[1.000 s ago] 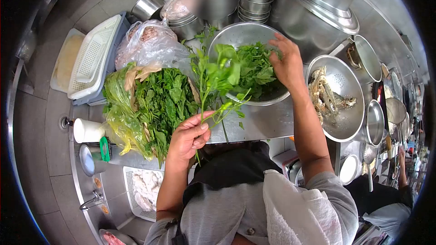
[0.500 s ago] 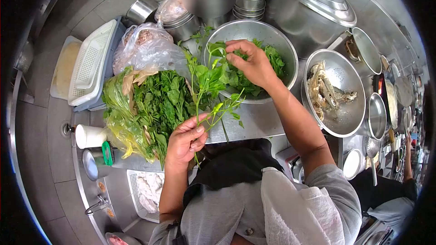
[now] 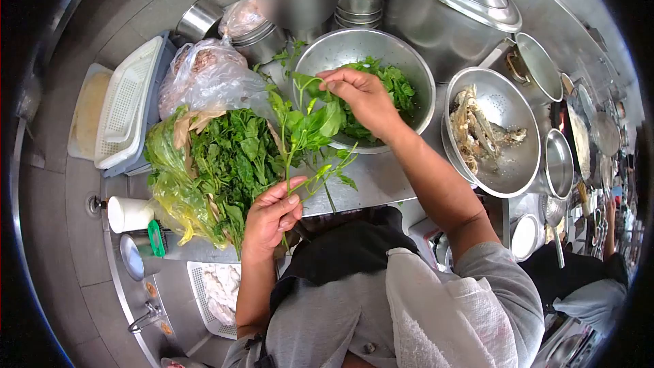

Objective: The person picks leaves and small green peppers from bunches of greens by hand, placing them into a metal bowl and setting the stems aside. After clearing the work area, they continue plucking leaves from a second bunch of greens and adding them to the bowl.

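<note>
In the head view a leafy green stem (image 3: 306,129) stands upright between my hands. My left hand (image 3: 272,217) is closed round its lower part. My right hand (image 3: 361,97) pinches a leaf at the top of the stem, over the near-left side of a steel bowl (image 3: 424,105). Picked green leaves (image 3: 392,83) lie in that bowl. Left of the stem, a large heap of leafy greens (image 3: 235,157) rests in a yellow-green plastic bag (image 3: 167,174) on the steel counter (image 3: 381,180).
A steel colander (image 3: 524,170) with fish pieces (image 3: 477,133) is at the right. A clear bag (image 3: 211,82) and white baskets (image 3: 126,112) stand at the left. A large pot (image 3: 436,34) is behind the bowl. Another person (image 3: 586,279) is at the far right.
My right hand has closed from a looser pose onto a top leaf and shifted left. The whole view has shifted slightly. My left hand keeps its hold on the stem.
</note>
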Demonstrator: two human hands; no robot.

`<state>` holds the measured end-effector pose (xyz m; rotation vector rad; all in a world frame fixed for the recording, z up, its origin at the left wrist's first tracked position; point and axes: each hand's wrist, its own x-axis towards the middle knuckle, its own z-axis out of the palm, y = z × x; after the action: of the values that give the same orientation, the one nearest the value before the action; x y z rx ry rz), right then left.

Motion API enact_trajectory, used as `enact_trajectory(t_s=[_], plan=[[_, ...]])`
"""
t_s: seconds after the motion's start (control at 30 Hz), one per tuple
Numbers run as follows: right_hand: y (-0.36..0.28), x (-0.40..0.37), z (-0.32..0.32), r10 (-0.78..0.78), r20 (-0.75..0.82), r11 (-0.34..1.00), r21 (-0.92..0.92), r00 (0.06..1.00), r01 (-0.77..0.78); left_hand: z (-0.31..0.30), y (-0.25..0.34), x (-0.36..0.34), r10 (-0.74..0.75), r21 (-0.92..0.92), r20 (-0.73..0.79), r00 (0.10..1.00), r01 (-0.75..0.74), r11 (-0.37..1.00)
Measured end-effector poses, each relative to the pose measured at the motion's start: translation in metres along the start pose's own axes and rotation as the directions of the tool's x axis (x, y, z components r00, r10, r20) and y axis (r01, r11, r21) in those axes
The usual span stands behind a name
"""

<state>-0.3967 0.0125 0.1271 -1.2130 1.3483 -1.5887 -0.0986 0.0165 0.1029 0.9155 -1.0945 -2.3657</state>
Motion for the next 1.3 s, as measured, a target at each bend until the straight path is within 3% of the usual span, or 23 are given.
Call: enact_trajectory(t_s=[0.1,0.17,0.3,0.33,0.4,0.43,0.47,0.5,0.57,0.67,0.77,0.9,0.93,1.03,1.13,1.23,1.3], plan=[[0.005,-0.011,0.005,0.080,-0.061,0.996,0.036,0.995,-0.077,-0.001,-0.001,0.000,0.034,0.142,-0.090,0.995,-0.021,0.990],[0.018,-0.021,0.010,-0.027,-0.066,0.990,-0.137,0.997,0.018,-0.003,-0.002,-0.003,0.046,0.201,-0.129,0.991,-0.020,0.979],[0.041,-0.027,0.005,-0.195,-0.101,0.962,-0.211,0.976,0.170,-0.002,-0.006,-0.005,0.037,0.258,-0.141,0.989,0.001,0.966],[0.041,-0.026,-0.002,-0.191,-0.172,0.974,-0.151,0.966,0.166,-0.003,-0.007,-0.005,0.015,0.231,-0.131,0.991,0.016,0.973],[0.035,-0.022,-0.020,0.052,-0.361,0.994,0.112,0.931,-0.013,-0.005,-0.009,-0.005,-0.020,0.174,-0.120,0.993,0.040,0.984],[0.028,-0.018,-0.033,0.105,-0.415,0.991,0.122,0.904,-0.059,-0.008,-0.010,-0.005,-0.027,0.147,-0.095,0.995,0.041,0.988],[0.033,-0.014,-0.048,0.103,-0.407,0.994,0.071,0.908,-0.080,-0.010,-0.010,-0.005,-0.033,0.120,-0.068,0.997,0.041,0.992],[0.050,-0.009,-0.067,-0.139,-0.391,0.944,-0.331,0.910,0.003,-0.013,-0.011,-0.005,-0.038,0.094,-0.039,0.999,0.042,0.995],[0.022,-0.009,-0.068,-0.391,-0.295,0.785,-0.602,0.872,0.148,-0.016,-0.011,-0.005,-0.044,0.054,0.009,0.999,0.043,0.998],[-0.009,-0.009,-0.052,-0.385,0.028,0.735,-0.595,0.923,0.324,-0.016,-0.013,-0.003,-0.050,-0.010,0.082,0.995,0.051,0.999],[-0.005,-0.002,-0.030,-0.270,0.177,0.863,-0.392,0.946,0.319,-0.012,-0.015,-0.001,-0.016,-0.067,0.174,0.985,0.028,0.997],[0.002,-0.003,-0.022,-0.202,0.196,0.928,-0.274,0.960,0.251,-0.006,-0.016,0.002,-0.016,-0.109,0.186,0.982,0.037,0.993],[0.004,-0.003,-0.020,-0.208,0.189,0.949,-0.198,0.960,0.245,-0.007,-0.018,0.003,-0.019,-0.121,0.185,0.983,0.042,0.992],[0.006,-0.003,-0.014,-0.041,0.191,0.979,0.203,0.981,0.002,-0.008,-0.022,0.004,-0.029,-0.157,0.171,0.985,0.056,0.986],[0.002,-0.004,-0.014,0.005,0.242,0.950,0.301,0.970,-0.080,-0.007,-0.023,0.003,-0.047,-0.166,0.177,0.983,0.077,0.983],[-0.003,-0.006,-0.013,0.046,0.228,0.994,0.087,0.973,-0.067,-0.006,-0.023,0.003,-0.031,-0.162,0.196,0.980,0.063,0.985],[0.003,-0.008,-0.022,-0.016,0.203,0.975,-0.215,0.979,0.061,-0.005,-0.022,0.003,-0.031,-0.158,0.197,0.980,0.063,0.985]])
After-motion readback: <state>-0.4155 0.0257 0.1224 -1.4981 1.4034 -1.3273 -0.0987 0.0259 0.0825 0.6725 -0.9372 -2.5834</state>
